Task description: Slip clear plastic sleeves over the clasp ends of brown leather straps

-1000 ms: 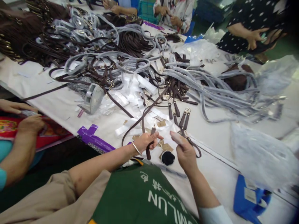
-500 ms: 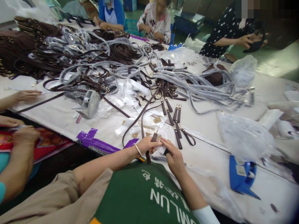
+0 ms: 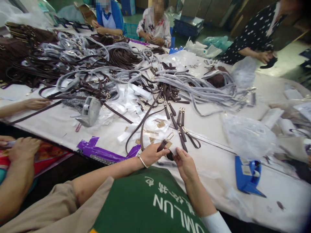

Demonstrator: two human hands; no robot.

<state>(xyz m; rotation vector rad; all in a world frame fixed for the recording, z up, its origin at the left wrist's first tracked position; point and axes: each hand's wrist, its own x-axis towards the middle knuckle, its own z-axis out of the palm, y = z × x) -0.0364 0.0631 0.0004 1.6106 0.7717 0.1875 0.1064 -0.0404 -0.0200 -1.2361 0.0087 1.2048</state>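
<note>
My left hand (image 3: 153, 154) is closed around a dark brown strap (image 3: 162, 145), whose gold snap hook (image 3: 170, 136) points up and away from me. Beside it, my right hand (image 3: 186, 163) pinches a small white piece (image 3: 173, 150), perhaps paper or film, that reaches toward the left fingers. A dark bit shows just under that piece; what it belongs to is hidden. Just beyond my hands lie short brown straps with gold hooks (image 3: 181, 124), and left of them white scraps (image 3: 153, 127) with small tan pieces.
A grey tape dispenser (image 3: 90, 111) stands to the left and a blue one (image 3: 248, 174) to the right. Purple tape (image 3: 97, 150) sticks to the table edge. Straps in grey wrap (image 3: 199, 84) are heaped farther back. Clear plastic bags (image 3: 247, 136) lie right. Other people's hands (image 3: 24, 152) are at left.
My hands have drawn slightly apart; the snap hook now sticks up clear of the fingers and the white piece shows between them. The view has shifted a little.
</note>
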